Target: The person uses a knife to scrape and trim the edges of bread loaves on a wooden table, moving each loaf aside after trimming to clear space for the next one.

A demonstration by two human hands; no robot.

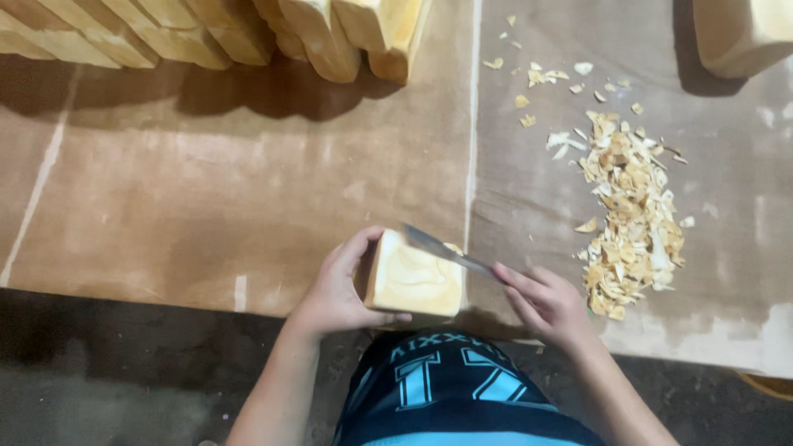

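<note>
Hands at work: the left hand (334, 291) grips a pale yellow block (413, 281) at the bench (206, 206) edge while the right hand (547, 304) closes on a knife (450, 254); shallow, outward strokes look safest, shavings (628, 211) piled nearby.

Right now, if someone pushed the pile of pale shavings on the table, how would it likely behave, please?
The pile of shavings would probably scatter rather than slide whole, since it is loose thin flakes. They look light, and stray bits already lie apart on the table. The curled flakes seem brittle.
</note>
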